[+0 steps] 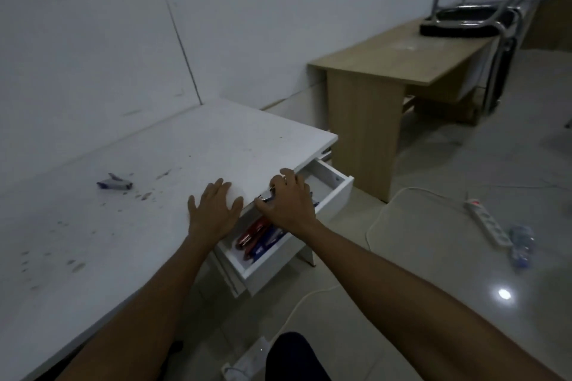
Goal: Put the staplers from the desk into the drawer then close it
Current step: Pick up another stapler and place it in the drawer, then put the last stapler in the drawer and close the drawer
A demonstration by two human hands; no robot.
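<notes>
The white drawer (335, 192) stands pulled out from under the white desk (130, 226). Inside lie a red stapler (249, 233) and a blue stapler (263, 244), side by side. My right hand (286, 202) hovers over the drawer's middle, shut on a stapler whose metal part (266, 196) shows beside my thumb. My left hand (213, 210) rests flat on the desk edge, fingers spread, holding nothing. One more blue and silver stapler (114, 184) lies on the desk, far to the left.
A wooden bench (399, 59) with an upturned chair (483, 15) stands to the right. On the tiled floor lie a power strip (487, 223), a plastic bottle (521, 243), white cables (380, 216) and a white adapter (247, 362) near my knee.
</notes>
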